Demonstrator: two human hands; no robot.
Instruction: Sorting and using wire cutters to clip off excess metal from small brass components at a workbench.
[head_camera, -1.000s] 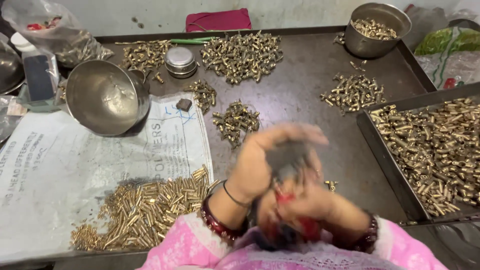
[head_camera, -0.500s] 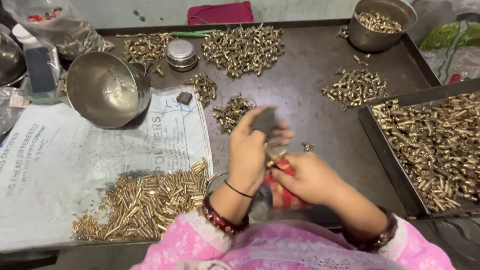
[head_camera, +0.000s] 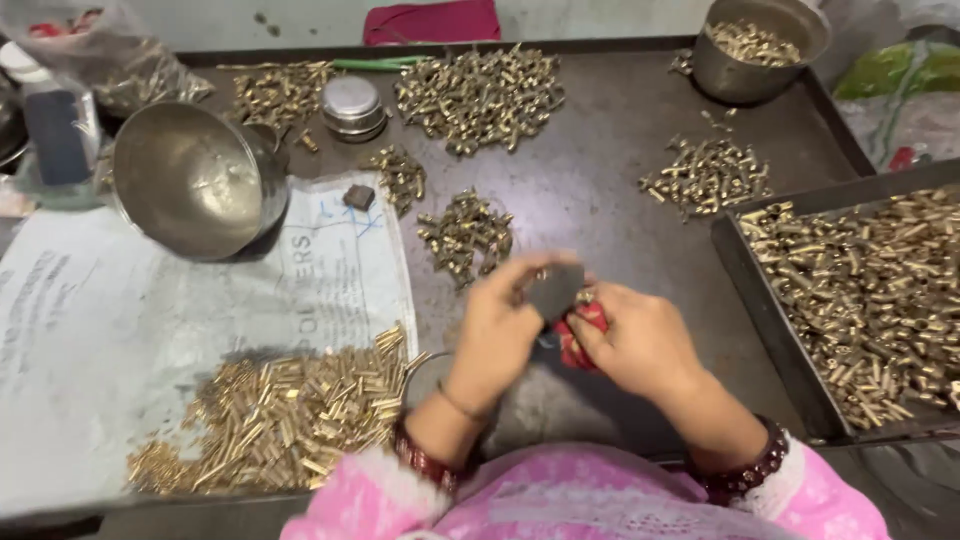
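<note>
Gripping a dark block (head_camera: 556, 290) — left hand (head_camera: 497, 335) — right hand (head_camera: 640, 340) clutching a red piece (head_camera: 578, 335).

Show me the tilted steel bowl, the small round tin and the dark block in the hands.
tilted steel bowl (head_camera: 190, 180), head view, on its inner wall.
small round tin (head_camera: 353, 102), head view, on its lid.
dark block (head_camera: 556, 289), head view, on its flat face.

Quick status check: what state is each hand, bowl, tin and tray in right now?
Left hand: pinching a dark flat block.
Right hand: gripping a red piece.
Large steel bowl: tipped, empty.
Small bowl: upright, holding brass parts.
Round tin: lidded.
Tray: filled with brass parts.
</note>
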